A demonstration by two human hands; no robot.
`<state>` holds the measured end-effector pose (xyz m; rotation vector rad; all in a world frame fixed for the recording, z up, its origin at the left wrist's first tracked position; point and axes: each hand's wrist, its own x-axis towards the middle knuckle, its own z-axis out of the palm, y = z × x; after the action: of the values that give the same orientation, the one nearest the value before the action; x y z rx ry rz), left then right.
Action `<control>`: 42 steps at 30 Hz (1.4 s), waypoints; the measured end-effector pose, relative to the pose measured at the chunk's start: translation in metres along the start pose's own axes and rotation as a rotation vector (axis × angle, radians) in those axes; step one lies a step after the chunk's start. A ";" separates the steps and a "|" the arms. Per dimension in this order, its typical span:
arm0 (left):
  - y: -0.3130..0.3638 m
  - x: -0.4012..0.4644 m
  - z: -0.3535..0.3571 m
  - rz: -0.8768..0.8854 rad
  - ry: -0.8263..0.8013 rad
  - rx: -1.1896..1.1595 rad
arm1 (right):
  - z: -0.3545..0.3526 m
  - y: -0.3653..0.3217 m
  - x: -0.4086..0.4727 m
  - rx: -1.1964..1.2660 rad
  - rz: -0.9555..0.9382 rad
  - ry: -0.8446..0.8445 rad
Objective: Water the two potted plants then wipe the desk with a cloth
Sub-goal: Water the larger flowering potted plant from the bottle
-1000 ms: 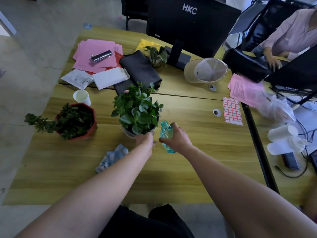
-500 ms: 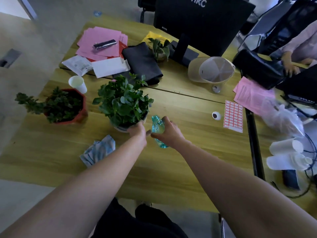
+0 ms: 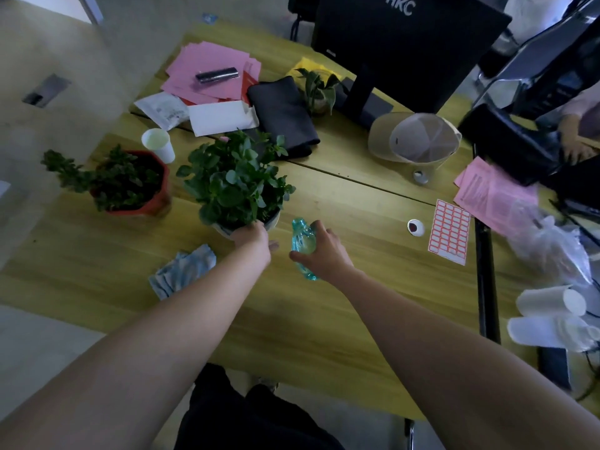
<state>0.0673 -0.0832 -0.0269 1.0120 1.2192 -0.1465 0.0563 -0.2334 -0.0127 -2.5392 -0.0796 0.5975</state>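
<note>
A leafy plant in a pale pot stands mid-desk. My left hand grips the pot's near rim, fingers hidden under the leaves. Just to its right, my right hand is closed around a clear teal water bottle, which stands on the wooden desk. A second plant in a red pot sits further left. A crumpled blue-white cloth lies on the desk, left of my left forearm.
A white paper cup, pink papers, a dark folded cloth, a small plant, a monitor, a cap, a label sheet and stacked cups surround the spot. Another person's hand is far right.
The view has shifted, so everything sits further left in frame. My hands keep their holds on the pot and the bottle.
</note>
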 end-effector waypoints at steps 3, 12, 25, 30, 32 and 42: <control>0.009 0.007 -0.008 0.014 -0.014 0.011 | 0.000 0.000 0.001 0.005 -0.004 -0.010; 0.058 0.026 -0.047 0.082 -0.285 0.093 | 0.006 0.000 0.002 -0.020 0.030 -0.041; 0.001 0.013 -0.047 0.378 -0.161 0.488 | 0.015 -0.019 0.008 -0.042 0.080 -0.032; 0.008 0.009 -0.023 0.260 -0.052 0.487 | 0.016 -0.026 0.010 -0.074 0.109 -0.016; 0.017 0.008 -0.017 0.195 -0.022 0.404 | 0.017 -0.028 0.011 -0.086 0.112 -0.013; 0.025 0.015 -0.016 0.168 -0.016 0.311 | 0.018 -0.037 0.017 -0.108 0.105 -0.032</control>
<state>0.0766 -0.0515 -0.0249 1.3761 1.1112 -0.2167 0.0656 -0.1903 -0.0146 -2.6513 0.0108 0.6919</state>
